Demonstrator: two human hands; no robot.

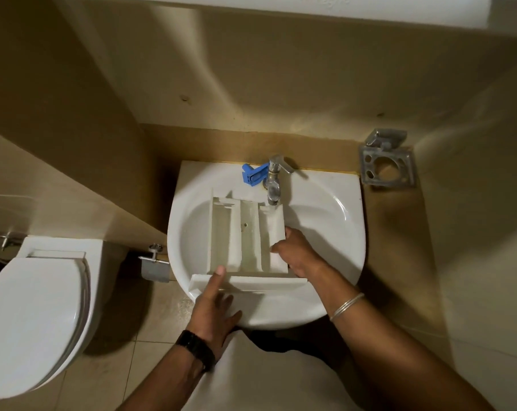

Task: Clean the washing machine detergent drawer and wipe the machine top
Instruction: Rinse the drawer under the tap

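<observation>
The white detergent drawer lies in the white wash basin, its three compartments pointing towards the tap. Water from the tap runs into the right compartment. My left hand grips the drawer's front panel from below, thumb on top. My right hand holds the drawer's right side wall, fingers curled over the edge. A blue plastic insert rests on the basin's rim to the left of the tap.
A toilet with its lid down stands at the left. A metal paper holder hangs between it and the basin. A metal tumbler holder is fixed to the wall at the right. Beige tiles cover walls and floor.
</observation>
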